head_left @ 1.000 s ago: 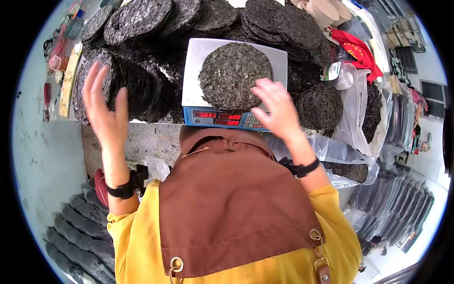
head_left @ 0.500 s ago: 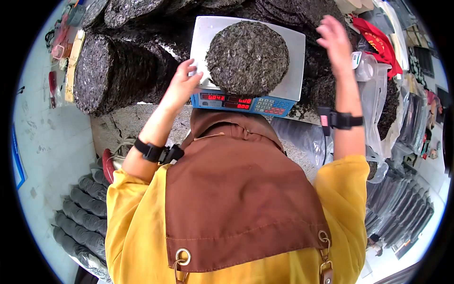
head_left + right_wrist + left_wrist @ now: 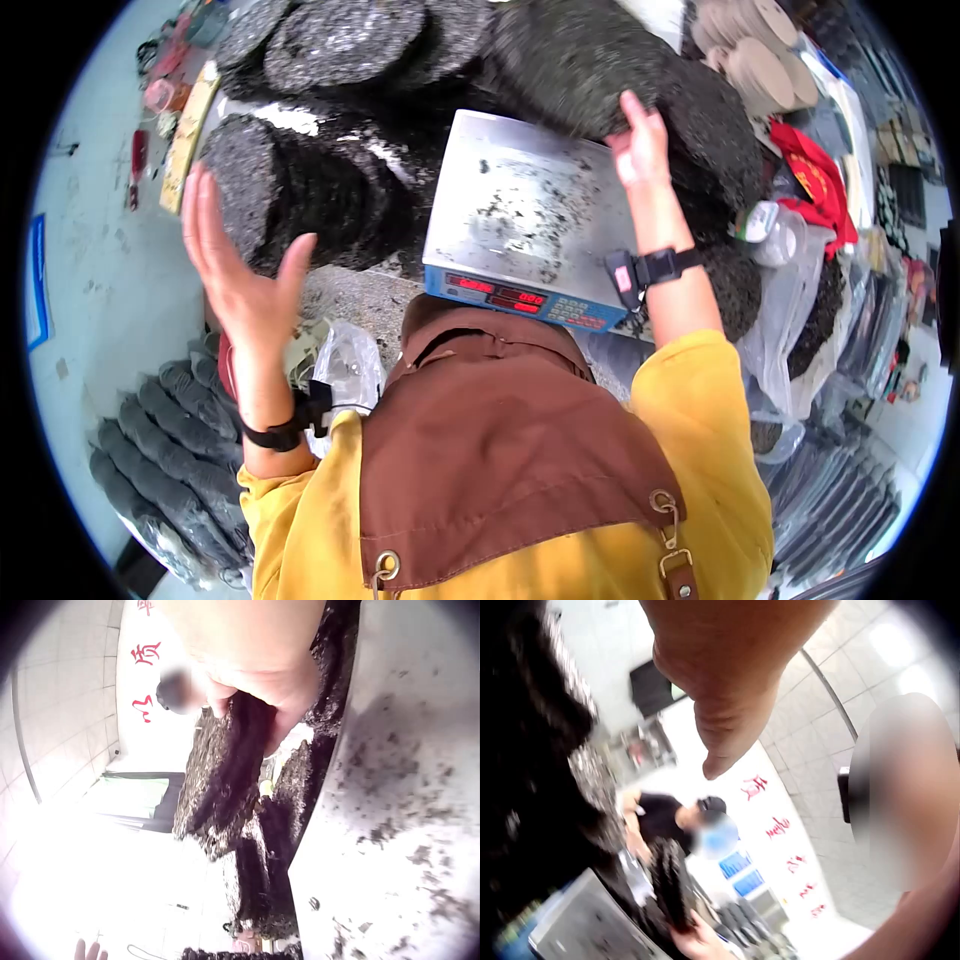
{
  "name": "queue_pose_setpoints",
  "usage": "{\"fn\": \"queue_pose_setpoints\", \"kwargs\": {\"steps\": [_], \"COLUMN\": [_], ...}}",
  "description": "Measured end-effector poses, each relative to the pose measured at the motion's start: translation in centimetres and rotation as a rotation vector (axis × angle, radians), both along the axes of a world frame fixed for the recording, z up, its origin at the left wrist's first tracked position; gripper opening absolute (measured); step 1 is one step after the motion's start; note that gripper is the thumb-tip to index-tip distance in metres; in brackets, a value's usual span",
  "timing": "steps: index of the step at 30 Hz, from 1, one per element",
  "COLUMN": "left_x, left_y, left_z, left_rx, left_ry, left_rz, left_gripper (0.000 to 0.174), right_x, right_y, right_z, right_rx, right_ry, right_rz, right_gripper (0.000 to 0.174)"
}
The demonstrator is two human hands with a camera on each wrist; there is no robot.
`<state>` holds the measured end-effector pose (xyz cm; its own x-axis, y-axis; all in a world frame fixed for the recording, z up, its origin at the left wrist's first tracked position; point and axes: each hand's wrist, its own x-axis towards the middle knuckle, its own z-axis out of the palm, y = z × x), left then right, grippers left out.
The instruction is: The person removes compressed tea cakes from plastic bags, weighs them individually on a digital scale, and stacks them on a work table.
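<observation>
My right hand (image 3: 642, 148) grips the edge of a round stack of dried seaweed sheets (image 3: 575, 70), blurred by motion, past the scale's far right side. In the right wrist view, its thumb and fingers pinch the dark, crumbly stack (image 3: 217, 769) from both faces. The digital scale (image 3: 458, 225) has only seaweed crumbs on its metal plate, and red digits glow on its blue front. My left hand (image 3: 243, 290) is raised with spread fingers and holds nothing. Close beyond it stands a row of seaweed discs (image 3: 240, 180) on edge.
More seaweed discs (image 3: 345, 40) are heaped along the back. A clear plastic jar (image 3: 775, 235), a red cloth (image 3: 815, 185) and a plastic bag (image 3: 780, 320) lie at the right. Beige round discs (image 3: 760, 75) stand at the back right. Wrapped dark rolls (image 3: 165, 450) lie lower left.
The round seaweed stack has left the scale plate and is now in my right hand, toward the back. My left hand has moved from the scale's left edge out to the left.
</observation>
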<state>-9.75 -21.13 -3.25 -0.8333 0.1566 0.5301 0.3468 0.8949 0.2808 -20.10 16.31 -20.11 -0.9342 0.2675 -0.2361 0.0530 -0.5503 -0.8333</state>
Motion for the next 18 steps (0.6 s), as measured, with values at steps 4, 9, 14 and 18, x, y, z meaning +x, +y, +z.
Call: {"fn": "queue_pose_setpoints", "kwargs": {"steps": [4, 9, 14, 18], "left_x": [0.0, 0.5, 0.2, -1.3], "left_y": [-8.8, -11.1, -11.4, -13.8], "left_z": [-1.9, -4.2, -5.1, -5.3], "left_rx": [-0.358, -0.358, -0.357, -0.393], "left_ry": [-0.294, -0.374, -0.311, -0.052], "left_rz": [0.206, 0.177, 0.240, 0.284], "left_gripper": [0.082, 0.055, 0.055, 0.044], "right_x": [-5.0, 3.5, 18.5, 29.9], "right_y": [0.4, 2.4, 12.7, 18.7], "right_z": [-3.7, -0.9, -1.5, -4.2], "right_rx": [-0.013, 0.214, 1.052, 1.908], "right_ry": [-0.165, -0.150, -0.250, -0.700], "right_rz": [-0.096, 0.077, -0.271, -0.054], "right_gripper": [0.030, 0.046, 0.056, 0.099]}}
